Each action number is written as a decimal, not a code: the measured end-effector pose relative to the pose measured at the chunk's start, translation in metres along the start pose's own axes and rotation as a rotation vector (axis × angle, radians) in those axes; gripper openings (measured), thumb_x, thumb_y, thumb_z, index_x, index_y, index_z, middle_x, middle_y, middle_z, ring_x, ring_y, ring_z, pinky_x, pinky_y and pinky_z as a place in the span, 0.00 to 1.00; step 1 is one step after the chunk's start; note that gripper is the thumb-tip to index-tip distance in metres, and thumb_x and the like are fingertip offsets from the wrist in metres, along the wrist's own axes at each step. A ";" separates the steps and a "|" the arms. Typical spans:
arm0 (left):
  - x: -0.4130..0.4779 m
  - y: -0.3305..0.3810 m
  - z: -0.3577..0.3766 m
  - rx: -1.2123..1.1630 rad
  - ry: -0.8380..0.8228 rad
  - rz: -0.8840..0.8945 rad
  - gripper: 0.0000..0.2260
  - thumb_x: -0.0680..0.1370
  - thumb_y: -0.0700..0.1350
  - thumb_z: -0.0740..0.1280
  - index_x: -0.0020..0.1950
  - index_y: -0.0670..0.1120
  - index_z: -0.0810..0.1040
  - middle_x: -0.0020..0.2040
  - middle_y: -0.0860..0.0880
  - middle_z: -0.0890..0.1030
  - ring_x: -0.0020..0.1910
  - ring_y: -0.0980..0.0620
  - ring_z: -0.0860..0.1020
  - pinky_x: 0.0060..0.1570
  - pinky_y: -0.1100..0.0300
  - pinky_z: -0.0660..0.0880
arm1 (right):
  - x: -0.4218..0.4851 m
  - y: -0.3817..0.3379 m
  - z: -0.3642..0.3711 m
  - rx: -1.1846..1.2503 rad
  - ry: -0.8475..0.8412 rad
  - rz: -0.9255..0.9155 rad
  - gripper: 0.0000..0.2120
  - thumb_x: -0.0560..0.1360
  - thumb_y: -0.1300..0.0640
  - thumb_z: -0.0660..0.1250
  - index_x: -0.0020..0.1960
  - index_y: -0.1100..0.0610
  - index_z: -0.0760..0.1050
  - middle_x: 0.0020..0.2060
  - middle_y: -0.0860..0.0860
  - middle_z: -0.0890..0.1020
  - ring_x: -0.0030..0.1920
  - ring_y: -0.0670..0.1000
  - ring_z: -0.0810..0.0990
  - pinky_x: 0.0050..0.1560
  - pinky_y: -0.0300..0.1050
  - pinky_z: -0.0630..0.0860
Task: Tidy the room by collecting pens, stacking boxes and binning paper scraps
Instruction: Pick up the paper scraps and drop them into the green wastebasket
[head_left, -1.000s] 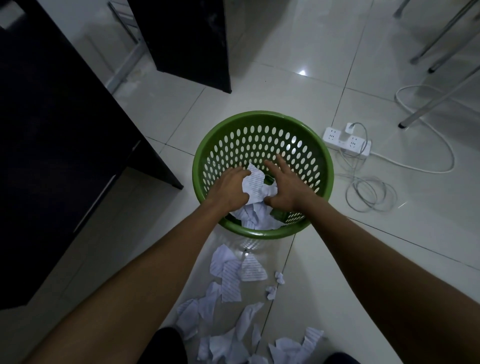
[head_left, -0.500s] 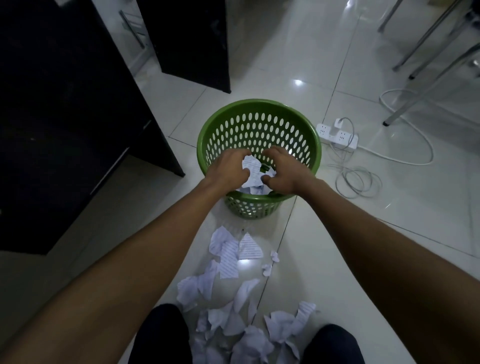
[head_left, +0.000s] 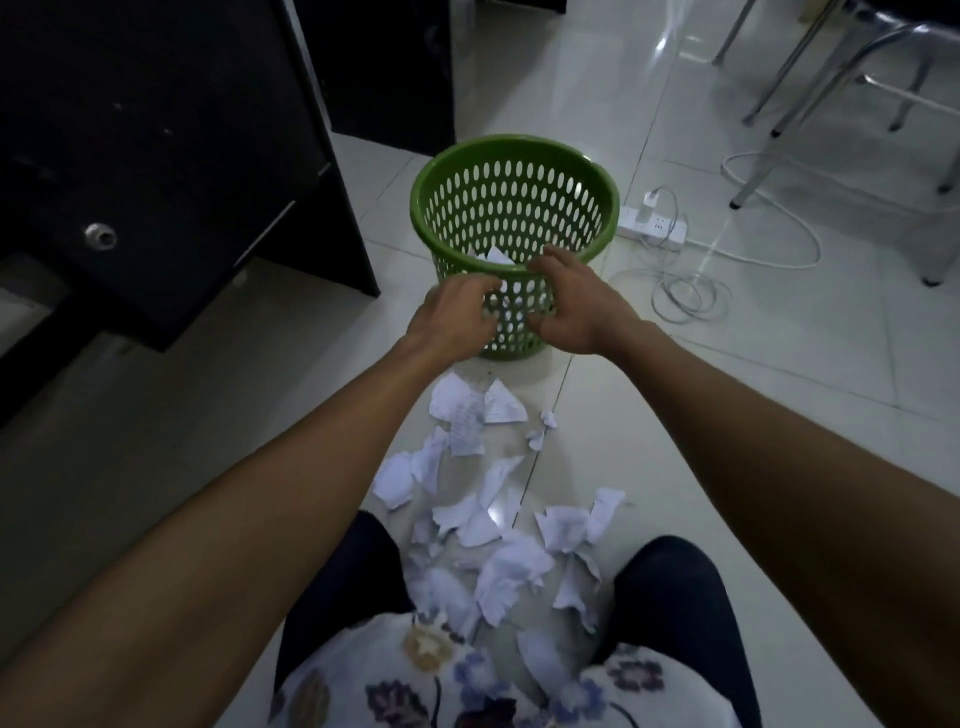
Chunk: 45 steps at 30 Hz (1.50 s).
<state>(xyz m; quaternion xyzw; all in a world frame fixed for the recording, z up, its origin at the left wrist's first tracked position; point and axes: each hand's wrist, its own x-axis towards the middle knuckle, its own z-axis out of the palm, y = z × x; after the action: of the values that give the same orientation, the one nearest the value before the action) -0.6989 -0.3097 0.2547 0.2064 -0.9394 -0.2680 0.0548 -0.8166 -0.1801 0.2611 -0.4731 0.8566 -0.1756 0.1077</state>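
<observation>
Before one green bin (head_left: 519, 208), left hand (head_left: 457, 314) and right hand (head_left: 579, 306), fingers (head_left: 557, 260) slack, empty; some twenty paper scraps (head_left: 511, 571) nearer.

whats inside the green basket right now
A few white paper scraps show over the near rim of the green basket. Its near wall, the left hand and the right hand cover the bottom, so the rest is hidden.

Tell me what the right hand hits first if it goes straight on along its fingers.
The right hand likely meets the near rim of the green basket first, though depth is unclear.
</observation>
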 end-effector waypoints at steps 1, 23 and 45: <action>-0.012 0.000 0.004 0.011 -0.011 -0.007 0.21 0.73 0.39 0.65 0.66 0.45 0.75 0.63 0.44 0.78 0.60 0.44 0.76 0.58 0.48 0.76 | -0.013 -0.003 0.005 0.015 -0.001 -0.002 0.37 0.69 0.51 0.71 0.73 0.57 0.60 0.74 0.58 0.60 0.71 0.61 0.64 0.68 0.59 0.66; -0.235 -0.120 0.226 0.171 -0.605 -0.347 0.54 0.67 0.64 0.73 0.78 0.52 0.40 0.78 0.46 0.34 0.77 0.41 0.39 0.71 0.34 0.52 | -0.217 0.050 0.238 -0.106 -0.565 0.158 0.63 0.58 0.34 0.76 0.77 0.46 0.39 0.77 0.50 0.36 0.77 0.59 0.41 0.74 0.64 0.47; -0.247 -0.132 0.284 0.064 -0.368 -0.282 0.64 0.56 0.67 0.77 0.74 0.59 0.32 0.77 0.55 0.34 0.73 0.49 0.27 0.68 0.28 0.45 | -0.236 0.067 0.297 -0.193 -0.478 0.141 0.73 0.51 0.30 0.76 0.75 0.46 0.29 0.75 0.52 0.29 0.77 0.60 0.40 0.70 0.66 0.58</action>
<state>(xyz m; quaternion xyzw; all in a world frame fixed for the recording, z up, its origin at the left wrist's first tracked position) -0.4883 -0.1717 -0.0540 0.2849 -0.9036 -0.2760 -0.1619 -0.6398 -0.0058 -0.0332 -0.4484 0.8504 0.0317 0.2735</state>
